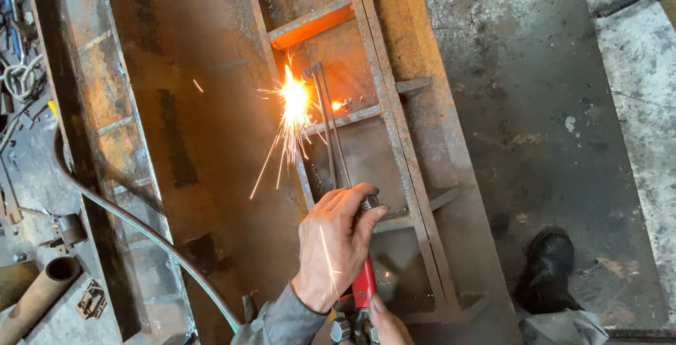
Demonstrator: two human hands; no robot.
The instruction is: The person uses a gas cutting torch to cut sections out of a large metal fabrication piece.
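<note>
My left hand (pixel 336 245) is wrapped around a cutting torch where its red handle (pixel 364 283) meets the long thin metal tubes (pixel 329 134). The tubes reach up to a bent tip at a rusty steel ladder-like frame (pixel 394 127). A bright flame (pixel 294 97) burns at the frame's left rail and throws sparks down and to the left. At the bottom edge, only part of my right hand (pixel 387 325) shows; it holds the torch's lower end by the valve knobs.
A green-grey hose (pixel 141 229) curves across a wide rusty steel beam on the left. A rusty pipe (pixel 42 292), scrap pieces and coiled cable (pixel 21 77) lie at the far left. My black boot (pixel 546 267) stands on the stained concrete floor to the right.
</note>
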